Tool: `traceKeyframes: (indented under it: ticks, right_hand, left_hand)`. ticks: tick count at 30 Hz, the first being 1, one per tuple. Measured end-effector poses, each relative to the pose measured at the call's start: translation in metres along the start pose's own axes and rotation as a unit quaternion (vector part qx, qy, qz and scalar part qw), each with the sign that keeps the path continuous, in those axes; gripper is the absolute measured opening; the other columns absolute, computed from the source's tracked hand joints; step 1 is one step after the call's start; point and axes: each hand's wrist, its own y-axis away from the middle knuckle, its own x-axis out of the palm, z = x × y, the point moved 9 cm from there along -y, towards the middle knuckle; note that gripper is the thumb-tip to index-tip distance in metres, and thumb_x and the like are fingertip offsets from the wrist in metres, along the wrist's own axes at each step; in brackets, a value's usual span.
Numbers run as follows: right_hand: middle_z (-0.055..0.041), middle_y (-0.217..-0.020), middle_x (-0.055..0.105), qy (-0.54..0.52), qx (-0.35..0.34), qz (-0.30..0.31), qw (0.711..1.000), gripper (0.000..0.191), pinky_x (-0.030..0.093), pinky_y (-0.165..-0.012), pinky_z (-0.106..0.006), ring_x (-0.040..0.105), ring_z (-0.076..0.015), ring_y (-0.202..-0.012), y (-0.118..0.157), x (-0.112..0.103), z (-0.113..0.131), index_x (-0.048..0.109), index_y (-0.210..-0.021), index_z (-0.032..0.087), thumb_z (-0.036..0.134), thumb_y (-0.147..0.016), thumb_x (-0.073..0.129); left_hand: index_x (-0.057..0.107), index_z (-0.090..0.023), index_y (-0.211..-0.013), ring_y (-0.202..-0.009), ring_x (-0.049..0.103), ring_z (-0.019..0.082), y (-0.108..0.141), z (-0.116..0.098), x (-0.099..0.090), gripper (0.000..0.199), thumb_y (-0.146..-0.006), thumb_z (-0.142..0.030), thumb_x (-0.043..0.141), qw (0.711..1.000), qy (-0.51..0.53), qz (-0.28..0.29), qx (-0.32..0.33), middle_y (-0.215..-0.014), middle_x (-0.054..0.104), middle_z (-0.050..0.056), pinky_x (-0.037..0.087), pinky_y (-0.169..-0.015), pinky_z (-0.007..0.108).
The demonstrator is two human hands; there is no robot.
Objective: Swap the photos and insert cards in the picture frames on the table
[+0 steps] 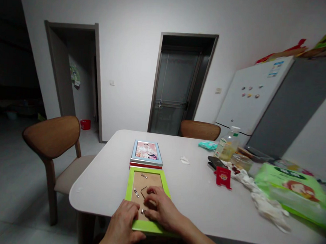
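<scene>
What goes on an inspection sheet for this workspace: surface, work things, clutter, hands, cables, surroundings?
Surface: white table, left corner rounded.
Work things: green frame lying back up; metal clips and a thin bent piece on its brown backing; beyond it, a blue frame stacked on something red.
Clutter: crumpled tissue, teal pack, bottle, red packet, green pack.
Hands: left hand on the green frame's left edge; right hand over the backing, thumb by the nearest clip; grip unclear.
Cables: nothing seen.
Surroundings: two wooden chairs, fridge, two doorways; far left too dark to judge.
</scene>
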Motion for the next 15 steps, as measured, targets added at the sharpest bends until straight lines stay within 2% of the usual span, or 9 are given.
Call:
traceKeyframes:
  ticks: [3, 6, 9, 12, 15]
  right_hand:
    - [-0.0071, -0.105, 0.048, 0.015, 0.054, -0.048, 0.997, 0.037, 0.034, -0.085, -0.028, 0.043, -0.0192, -0.098, 0.001, -0.009, -0.014, 0.057, -0.096, 0.019, 0.025, -0.060, 0.061]
    - [-0.0062, -0.096, 0.051, 0.043, 0.067, -0.045, 0.996, 0.043, 0.036, -0.082, -0.029, 0.046, -0.0188, -0.092, -0.001, -0.007, -0.015, 0.054, -0.103, 0.020, 0.021, -0.060, 0.057]
    - [-0.0060, -0.096, 0.050, 0.039, 0.073, -0.065, 0.994, 0.048, 0.036, -0.082, -0.026, 0.046, -0.0174, -0.091, -0.004, -0.006, -0.012, 0.052, -0.105, 0.020, 0.012, -0.057, 0.053]
    - [-0.0057, -0.097, 0.049, 0.030, 0.063, -0.100, 0.992, 0.046, 0.035, -0.083, -0.025, 0.045, -0.0167, -0.092, -0.003, -0.009, -0.005, 0.053, -0.099, 0.020, 0.008, -0.056, 0.049]
    - [-0.0052, -0.095, 0.048, 0.037, 0.051, -0.116, 0.991, 0.041, 0.036, -0.081, -0.026, 0.045, -0.0171, -0.090, -0.002, -0.013, 0.001, 0.054, -0.095, 0.021, 0.008, -0.057, 0.048]
  left_hand:
    - [0.047, -0.020, -0.070, -0.087, 0.047, 0.020, 0.001, 0.000, 0.000, 0.030, -0.050, -0.015, 0.069, 1.000, 0.008, -0.004, 0.003, -0.092, 0.056, 0.001, 0.037, -0.080, 0.032]
    - [0.048, -0.020, -0.072, -0.094, 0.047, 0.021, 0.001, 0.001, -0.001, 0.032, -0.049, -0.013, 0.069, 0.999, 0.026, -0.019, 0.012, -0.099, 0.055, 0.003, 0.034, -0.087, 0.036]
    - [0.050, -0.020, -0.077, -0.106, 0.043, 0.025, 0.002, 0.003, 0.002, 0.036, -0.048, -0.014, 0.070, 0.999, 0.041, -0.018, 0.022, -0.112, 0.052, 0.007, 0.029, -0.094, 0.043]
    - [0.050, -0.020, -0.093, -0.118, 0.032, 0.029, 0.001, 0.006, 0.005, 0.052, -0.046, -0.015, 0.071, 0.998, 0.059, -0.014, 0.031, -0.128, 0.039, 0.012, 0.027, -0.097, 0.046]
    - [0.041, -0.018, -0.112, -0.123, 0.023, 0.029, 0.001, 0.008, 0.005, 0.073, -0.046, -0.017, 0.072, 0.996, 0.087, -0.014, 0.024, -0.135, 0.026, 0.016, 0.025, -0.098, 0.047]
